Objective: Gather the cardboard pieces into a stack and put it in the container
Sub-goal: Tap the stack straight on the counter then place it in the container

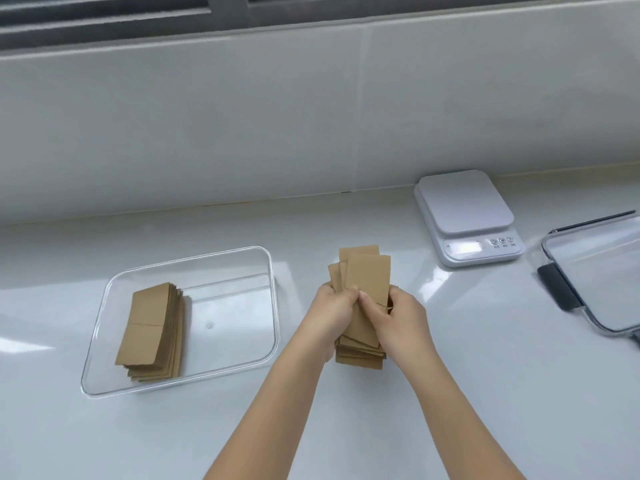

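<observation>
A bundle of brown cardboard pieces (pixel 367 275) is held over the white counter, fanned unevenly at its far end. My left hand (pixel 332 310) grips its left side and my right hand (pixel 398 317) grips its right side, thumbs meeting on top. The near ends of the pieces (pixel 360 356) stick out below my hands. To the left stands a clear plastic container (pixel 221 259), open on top. Inside it, against the left wall, lies another stack of cardboard pieces (pixel 152 330).
A white kitchen scale (pixel 464 216) sits at the back right. The container's clear lid (pixel 599 271) with a dark clip lies at the right edge. A pale tiled wall rises behind the white counter (pixel 485 375).
</observation>
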